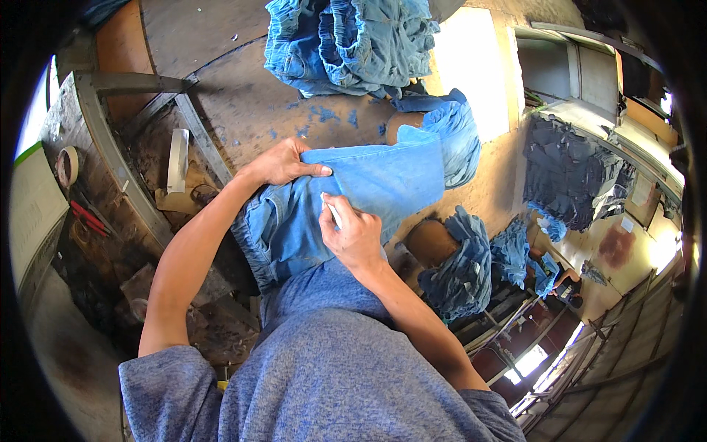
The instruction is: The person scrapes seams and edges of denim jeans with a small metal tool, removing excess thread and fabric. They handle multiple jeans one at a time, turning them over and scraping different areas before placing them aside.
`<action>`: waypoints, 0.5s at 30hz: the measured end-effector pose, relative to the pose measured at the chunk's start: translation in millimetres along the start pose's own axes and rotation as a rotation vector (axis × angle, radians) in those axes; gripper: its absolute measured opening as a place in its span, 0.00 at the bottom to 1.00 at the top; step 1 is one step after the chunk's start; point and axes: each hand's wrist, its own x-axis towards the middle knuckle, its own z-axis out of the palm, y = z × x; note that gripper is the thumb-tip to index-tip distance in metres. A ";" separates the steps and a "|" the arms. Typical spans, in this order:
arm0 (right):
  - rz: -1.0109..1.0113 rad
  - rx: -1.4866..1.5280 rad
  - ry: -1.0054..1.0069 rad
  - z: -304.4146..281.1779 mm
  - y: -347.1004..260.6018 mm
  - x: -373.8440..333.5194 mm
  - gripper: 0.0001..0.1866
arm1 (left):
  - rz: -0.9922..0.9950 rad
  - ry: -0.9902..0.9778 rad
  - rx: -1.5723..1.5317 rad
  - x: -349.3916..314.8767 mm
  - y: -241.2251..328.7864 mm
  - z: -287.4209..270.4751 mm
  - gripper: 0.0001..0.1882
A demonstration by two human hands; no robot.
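Note:
Light-blue denim trousers (390, 180) with a gathered elastic waist lie across a support in front of me, the waist end near my body. My left hand (283, 163) grips their upper edge, thumb on top and the other fingers partly hidden. Over the middle of the cloth, my right hand (353, 234) is closed around a slim white stick (336, 216). The stick's end sits close to the denim; whether it touches I cannot tell. Most of the stick is hidden by my fingers.
A tall stack of folded blue denim (353, 44) stands beyond the trousers. More denim hangs in bunches (460, 265) on the right, past a pile of dark garments (567, 173). At left are a metal frame (121, 169), a tape roll (67, 166) and a red-handled tool (88, 219). Another person (567, 287) is far right.

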 end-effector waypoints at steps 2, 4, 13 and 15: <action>-0.003 -0.036 0.020 4.2 -1.5 2.6 0.07 | -0.010 -0.015 0.028 0.8 -0.7 -1.9 0.25; -0.022 -0.164 -0.029 4.5 -4.2 3.0 0.07 | -0.008 -0.022 0.042 1.9 -3.1 -2.4 0.26; 0.039 -0.042 -0.100 -14.4 -3.8 -8.4 0.07 | -0.004 0.018 0.048 -0.6 0.5 0.1 0.27; 0.026 0.032 -0.031 -7.7 -2.0 -4.9 0.08 | 0.005 0.009 0.016 -0.7 2.4 0.3 0.27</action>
